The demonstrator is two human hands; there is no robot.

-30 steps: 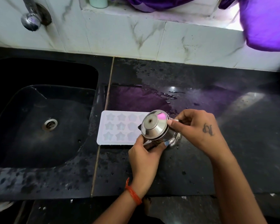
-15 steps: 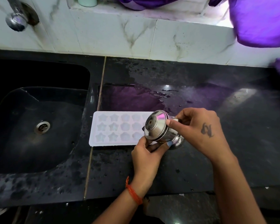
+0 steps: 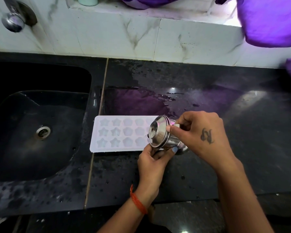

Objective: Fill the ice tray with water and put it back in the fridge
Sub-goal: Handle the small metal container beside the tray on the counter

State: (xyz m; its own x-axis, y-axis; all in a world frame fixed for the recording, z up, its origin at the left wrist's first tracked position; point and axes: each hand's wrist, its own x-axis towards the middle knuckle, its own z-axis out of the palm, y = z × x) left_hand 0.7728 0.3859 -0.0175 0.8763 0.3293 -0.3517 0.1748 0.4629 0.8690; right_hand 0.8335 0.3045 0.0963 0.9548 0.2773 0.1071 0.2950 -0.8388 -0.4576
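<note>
A white ice tray (image 3: pixel 119 133) with star and flower moulds lies flat on the black counter (image 3: pixel 242 148), just right of the sink. Over its right end a small steel pot with a lid (image 3: pixel 160 133) is tilted on its side, lid facing left toward the tray. My left hand (image 3: pixel 153 160) grips the pot from below, thumb along its lower side. My right hand (image 3: pixel 198 133) holds it from the right, fingers curled round its top and rim. The tray's right end is hidden behind the pot.
A black sink (image 3: pixel 40 132) with a steel drain fills the left side, and a steel tap (image 3: pixel 13 21) sticks out of the white marble wall above it. Water is pooled on the counter behind the tray. Purple cloth (image 3: pixel 272 21) hangs at the top right.
The pot stays tilted over the tray's right end in both hands. The view has shifted slightly, so tray and hands sit a little further right and lower.
</note>
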